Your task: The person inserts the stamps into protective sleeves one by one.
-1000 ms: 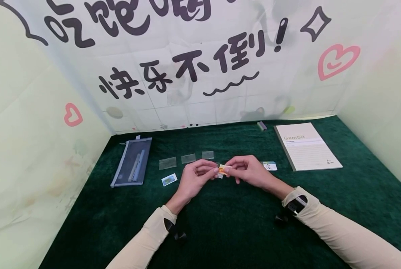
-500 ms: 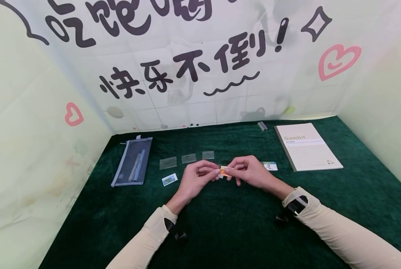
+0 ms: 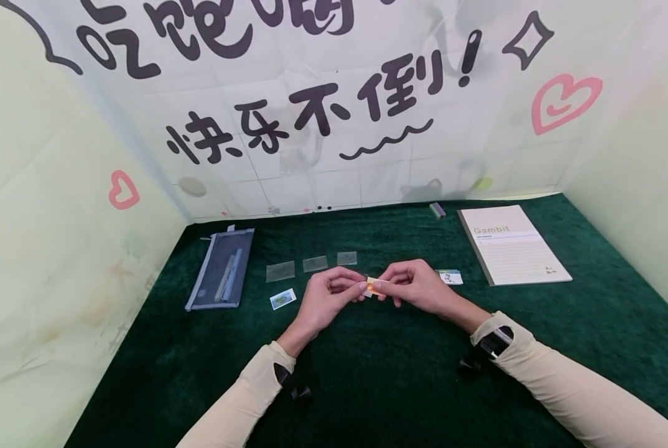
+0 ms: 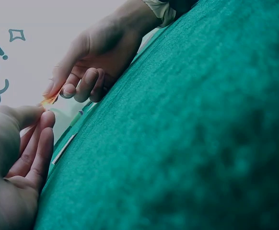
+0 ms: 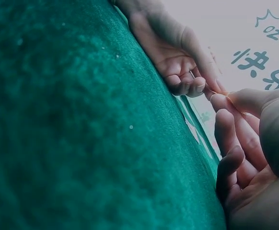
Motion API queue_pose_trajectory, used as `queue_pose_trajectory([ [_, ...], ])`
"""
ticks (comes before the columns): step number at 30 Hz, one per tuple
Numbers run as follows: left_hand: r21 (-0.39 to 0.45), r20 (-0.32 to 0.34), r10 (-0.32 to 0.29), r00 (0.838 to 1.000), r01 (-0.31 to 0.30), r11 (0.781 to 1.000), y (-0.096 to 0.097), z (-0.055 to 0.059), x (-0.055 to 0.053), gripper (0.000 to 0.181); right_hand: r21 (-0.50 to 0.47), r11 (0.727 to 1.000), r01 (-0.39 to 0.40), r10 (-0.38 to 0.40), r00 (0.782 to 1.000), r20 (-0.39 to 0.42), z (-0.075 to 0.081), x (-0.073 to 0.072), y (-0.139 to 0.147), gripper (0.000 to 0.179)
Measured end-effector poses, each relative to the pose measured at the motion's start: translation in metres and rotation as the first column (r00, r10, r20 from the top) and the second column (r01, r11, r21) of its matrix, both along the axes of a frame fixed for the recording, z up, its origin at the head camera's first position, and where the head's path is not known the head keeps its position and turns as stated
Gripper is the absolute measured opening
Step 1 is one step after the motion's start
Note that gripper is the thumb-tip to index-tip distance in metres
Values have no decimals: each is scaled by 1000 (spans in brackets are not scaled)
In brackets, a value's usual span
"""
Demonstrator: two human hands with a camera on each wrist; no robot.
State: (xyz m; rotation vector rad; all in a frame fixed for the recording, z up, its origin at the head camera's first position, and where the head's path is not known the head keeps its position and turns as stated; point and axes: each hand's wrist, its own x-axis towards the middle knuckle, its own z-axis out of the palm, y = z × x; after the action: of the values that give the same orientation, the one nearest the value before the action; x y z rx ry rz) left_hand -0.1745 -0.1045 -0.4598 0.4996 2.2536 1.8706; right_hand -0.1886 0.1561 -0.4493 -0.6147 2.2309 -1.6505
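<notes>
In the head view my left hand (image 3: 325, 295) and right hand (image 3: 415, 285) meet over the middle of the green cloth. My right thumb and fingers pinch a small orange-and-yellow stamp (image 3: 374, 285), its far side hidden by the fingers. At its left edge, the left thumb and forefinger pinch a small clear plastic sleeve (image 3: 368, 294), mostly covered by the stamp and fingertips. The left wrist view shows the stamp (image 4: 48, 101) as a bright sliver between both sets of fingertips. Seen from the right wrist, it is a thin edge-on line.
Several clear sleeves (image 3: 280, 271) lie in a row behind the left hand. A blue-green stamp (image 3: 282, 299) lies left of it, and more stamps (image 3: 450, 277) lie behind the right hand. A mesh pencil pouch (image 3: 220, 269), a notebook (image 3: 515, 246) and an eraser (image 3: 437, 210) stand farther out.
The stamp has shifted slightly left, nearer the left fingertips, and tilted a little. Both hands stay almost in place, still pinching.
</notes>
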Motion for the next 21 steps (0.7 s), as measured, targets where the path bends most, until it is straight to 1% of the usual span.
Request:
queue_pose_trajectory([
  [5, -12, -2, -10, 1000, 10, 1000, 0, 1, 0, 26, 20, 1000, 15, -15, 1000, 6, 2, 1, 0, 23],
  [9, -10, -2, -12, 1000, 12, 1000, 0, 1, 0, 26, 19, 1000, 9, -10, 1000, 12, 3, 1, 0, 24],
  [15, -5, -6, -1, 1000, 0, 1000, 0, 0, 0, 27, 26, 1000, -2, 1, 1000, 11, 3, 1, 0, 24],
  [21, -5, -2, 11, 1000, -11, 1000, 0, -1, 0, 28, 50, 999, 16, -17, 1000, 8, 4, 2, -1, 26],
])
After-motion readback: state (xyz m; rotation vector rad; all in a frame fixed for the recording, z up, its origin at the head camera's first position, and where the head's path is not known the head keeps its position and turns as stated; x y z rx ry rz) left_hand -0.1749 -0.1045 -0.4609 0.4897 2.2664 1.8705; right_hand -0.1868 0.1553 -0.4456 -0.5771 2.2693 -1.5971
